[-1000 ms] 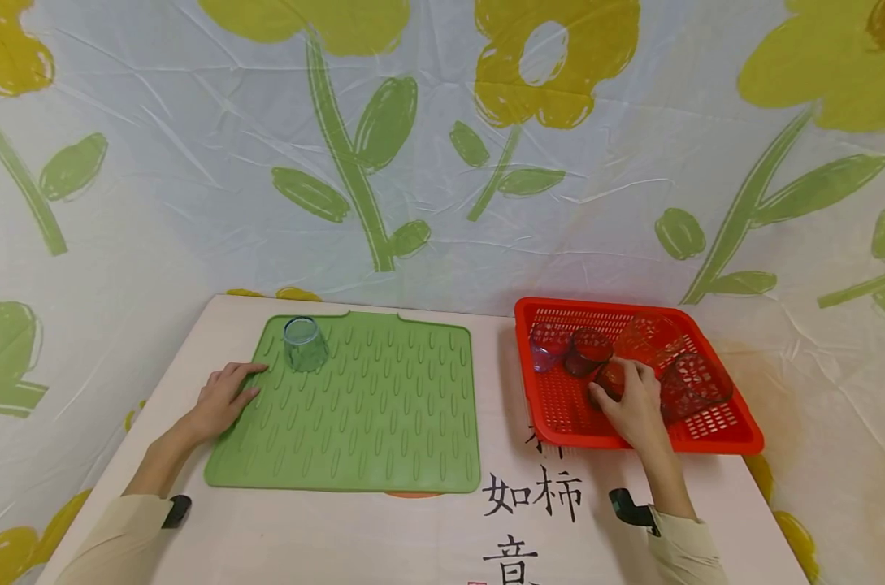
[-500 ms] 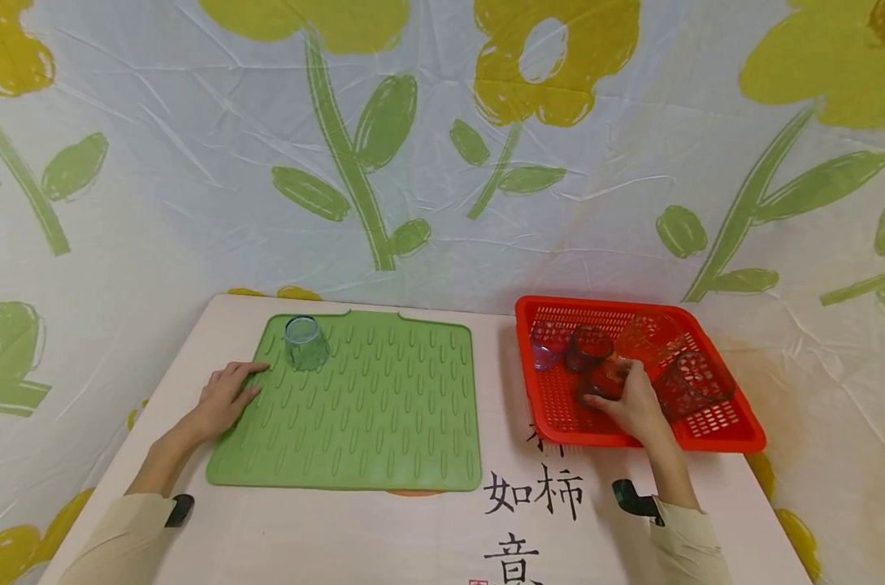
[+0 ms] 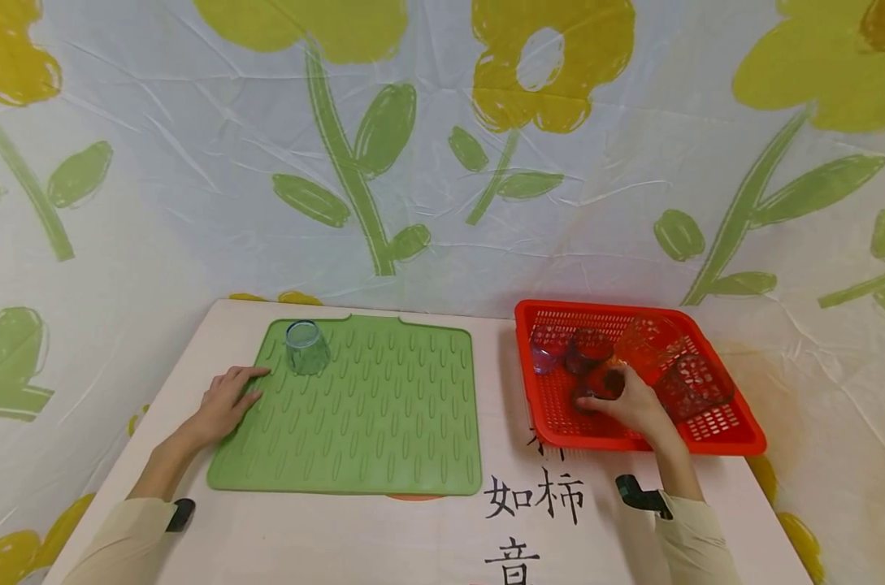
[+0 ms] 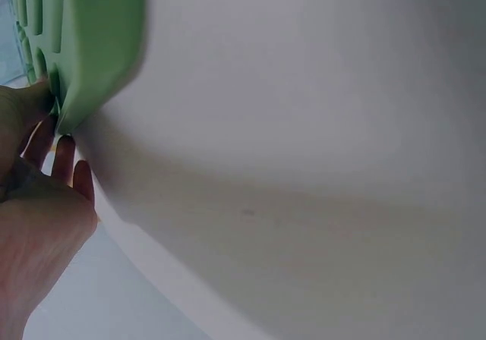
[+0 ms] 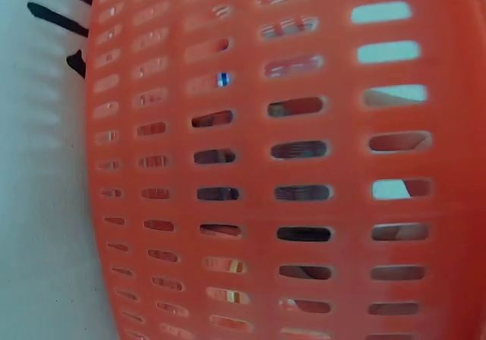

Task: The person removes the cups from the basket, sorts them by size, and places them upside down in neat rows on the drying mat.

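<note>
My left hand [image 3: 223,402] rests at the left edge of a green ridged drying mat [image 3: 376,406], with fingertips and thumb on its border. The left wrist view shows the left fingers [image 4: 64,158] close against the mat's rim. A clear bluish drinking glass [image 3: 308,349] stands on the mat's back left part. Inside a red plastic basket [image 3: 574,441], my right hand [image 3: 643,406] grips a dark drinking glass [image 3: 596,388], thumb on its near side and fingers on the far side. In the right wrist view the slotted basket wall [image 5: 250,173] hides most of the hand.
Other glasses lie in the basket: a purple-tinted glass [image 3: 549,349], a dark glass [image 3: 588,349], a large clear glass [image 3: 650,340] and a patterned glass [image 3: 698,386]. Behind the white table [image 3: 340,536] hangs a flowered cloth [image 3: 442,203].
In the basket, my right hand has shifted slightly left and toward me around the dark glass, its thumb further left. My left hand stays at the mat's edge.
</note>
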Demonstrator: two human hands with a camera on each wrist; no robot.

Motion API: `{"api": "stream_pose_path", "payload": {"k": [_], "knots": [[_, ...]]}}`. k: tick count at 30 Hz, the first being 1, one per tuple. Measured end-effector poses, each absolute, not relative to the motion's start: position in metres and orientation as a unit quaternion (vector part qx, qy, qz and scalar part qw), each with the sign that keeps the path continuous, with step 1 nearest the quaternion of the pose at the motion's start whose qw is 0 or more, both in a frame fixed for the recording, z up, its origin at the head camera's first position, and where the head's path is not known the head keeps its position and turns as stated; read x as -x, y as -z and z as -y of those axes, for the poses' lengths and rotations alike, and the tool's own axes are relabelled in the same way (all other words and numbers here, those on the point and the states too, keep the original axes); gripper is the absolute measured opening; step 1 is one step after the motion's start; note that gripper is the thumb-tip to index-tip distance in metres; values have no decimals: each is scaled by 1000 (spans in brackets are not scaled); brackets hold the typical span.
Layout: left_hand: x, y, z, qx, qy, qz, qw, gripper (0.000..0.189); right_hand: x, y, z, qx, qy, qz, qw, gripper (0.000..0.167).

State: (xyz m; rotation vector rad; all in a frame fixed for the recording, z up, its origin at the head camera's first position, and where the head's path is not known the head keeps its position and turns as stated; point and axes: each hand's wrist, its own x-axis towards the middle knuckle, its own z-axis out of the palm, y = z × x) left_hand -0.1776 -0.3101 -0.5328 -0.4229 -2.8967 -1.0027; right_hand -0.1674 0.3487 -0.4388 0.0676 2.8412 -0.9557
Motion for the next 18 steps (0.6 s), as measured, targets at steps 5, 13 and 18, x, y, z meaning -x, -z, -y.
{"api": "stream_pose_path", "payload": {"k": [5, 13, 18], "knots": [[177, 532, 309, 134, 326, 936, 19, 38, 163, 436, -348, -24, 344, -937, 53, 88], [175, 529, 308, 140, 329, 934, 23, 37, 162, 433, -349, -14, 405, -914, 23, 79], [174, 528, 308, 136, 331, 933, 18, 37, 160, 428, -344, -22, 446, -895, 3, 78]]}}
